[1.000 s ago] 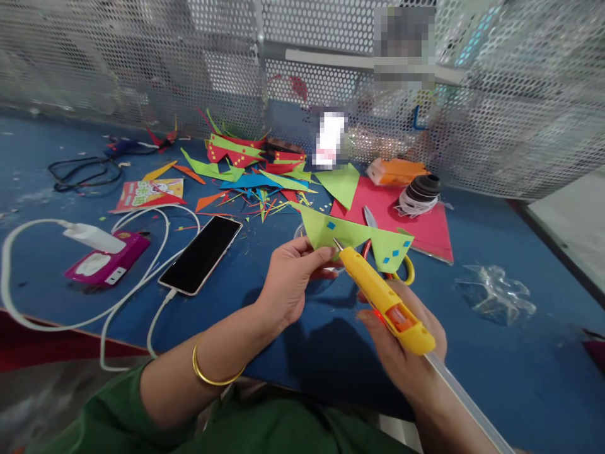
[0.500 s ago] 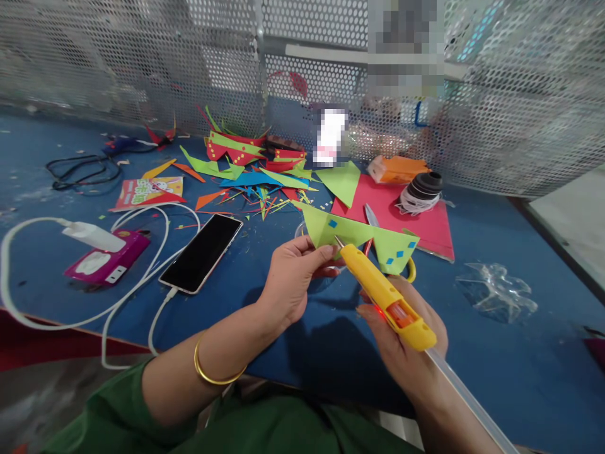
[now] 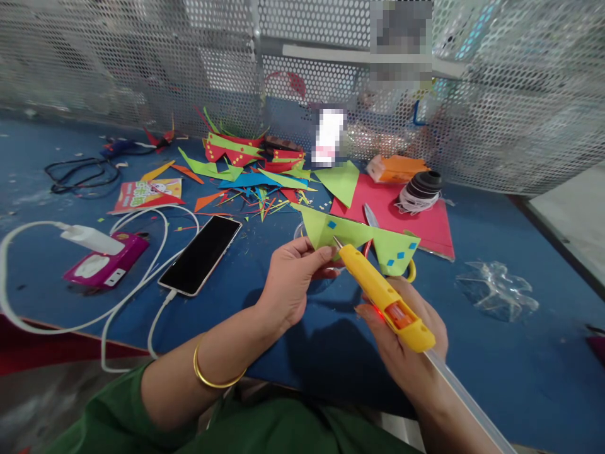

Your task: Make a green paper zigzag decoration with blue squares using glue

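Pinched between the thumb and fingers of my left hand is a light green paper cutout, dotted with several small blue squares. My right hand is wrapped round a yellow hot glue gun with a clear glue stick running out of its back. The gun's metal nozzle points at the left half of the cutout, close to my left thumb; whether it touches the paper I cannot tell. Scissors lie behind the cutout, which partly hides them.
Coloured paper scraps and decorated paper pieces lie at the back. A phone and purple power strip with white cables are on the left. Red paper, a black spool-like object and clear plastic lie right.
Almost nothing differs. The view shifts very slightly, and the glue gun's nozzle moves a little to the left over the green paper cutout.
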Demonstrator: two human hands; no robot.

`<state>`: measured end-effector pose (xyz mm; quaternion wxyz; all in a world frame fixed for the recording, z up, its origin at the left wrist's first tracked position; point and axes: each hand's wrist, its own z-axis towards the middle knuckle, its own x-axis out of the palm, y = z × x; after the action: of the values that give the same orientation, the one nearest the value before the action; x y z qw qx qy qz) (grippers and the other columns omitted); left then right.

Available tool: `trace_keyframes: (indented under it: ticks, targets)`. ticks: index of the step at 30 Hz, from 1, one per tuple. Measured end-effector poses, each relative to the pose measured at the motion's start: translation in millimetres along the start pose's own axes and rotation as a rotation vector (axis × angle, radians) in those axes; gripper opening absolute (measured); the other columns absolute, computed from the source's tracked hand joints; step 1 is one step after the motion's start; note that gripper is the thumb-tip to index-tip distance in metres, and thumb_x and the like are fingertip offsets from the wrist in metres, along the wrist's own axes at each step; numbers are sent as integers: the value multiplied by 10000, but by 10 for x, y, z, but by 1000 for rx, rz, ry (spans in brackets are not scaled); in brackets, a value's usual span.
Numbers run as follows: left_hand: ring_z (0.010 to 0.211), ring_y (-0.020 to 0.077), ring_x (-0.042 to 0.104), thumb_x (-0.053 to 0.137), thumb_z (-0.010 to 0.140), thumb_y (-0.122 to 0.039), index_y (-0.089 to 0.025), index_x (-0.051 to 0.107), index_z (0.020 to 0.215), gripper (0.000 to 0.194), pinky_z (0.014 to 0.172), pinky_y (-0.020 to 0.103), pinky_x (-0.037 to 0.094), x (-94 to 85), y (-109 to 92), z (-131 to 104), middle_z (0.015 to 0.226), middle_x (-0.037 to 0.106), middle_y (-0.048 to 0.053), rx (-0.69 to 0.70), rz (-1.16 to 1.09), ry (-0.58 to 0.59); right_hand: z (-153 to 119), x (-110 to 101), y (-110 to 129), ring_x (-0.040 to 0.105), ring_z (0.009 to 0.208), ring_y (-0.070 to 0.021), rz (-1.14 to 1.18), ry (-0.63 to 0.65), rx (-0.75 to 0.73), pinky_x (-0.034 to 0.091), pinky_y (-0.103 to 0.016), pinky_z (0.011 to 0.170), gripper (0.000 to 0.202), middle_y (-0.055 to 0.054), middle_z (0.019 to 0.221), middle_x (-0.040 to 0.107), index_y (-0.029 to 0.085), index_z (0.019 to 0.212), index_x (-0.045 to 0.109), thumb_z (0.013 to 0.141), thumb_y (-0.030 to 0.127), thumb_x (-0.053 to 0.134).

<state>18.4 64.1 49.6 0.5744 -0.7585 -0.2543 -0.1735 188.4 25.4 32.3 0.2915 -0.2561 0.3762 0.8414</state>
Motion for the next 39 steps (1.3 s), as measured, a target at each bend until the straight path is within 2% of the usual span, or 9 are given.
trace_keyframes:
  ticks: [12,24,39]
  targets:
    - [636,126,703,852,649,-197,-160,778,735,119,561,204,529,10,-10,-1,775,774,35,4,4,-5,-3,13,3,620,602,-161,-49,-20,-23,453,-280,565,150,9,733,650,241,934,566,947,374,632]
    - [654,131,717,896,626,-241,-157,788,770,199,572,197,541,-1,5,3,799,784,31,10,-10,11,-23,12,-13,597,598,-142,-78,-29,-25,441,-263,574,191,14,732,627,228,923,554,962,405,615]
    - [623,115,709,863,636,-207,-158,783,733,135,547,181,535,17,1,-3,756,771,23,13,-13,2,-23,26,-13,592,583,-136,-106,-42,-59,443,-259,556,199,19,714,616,227,929,542,974,412,603]
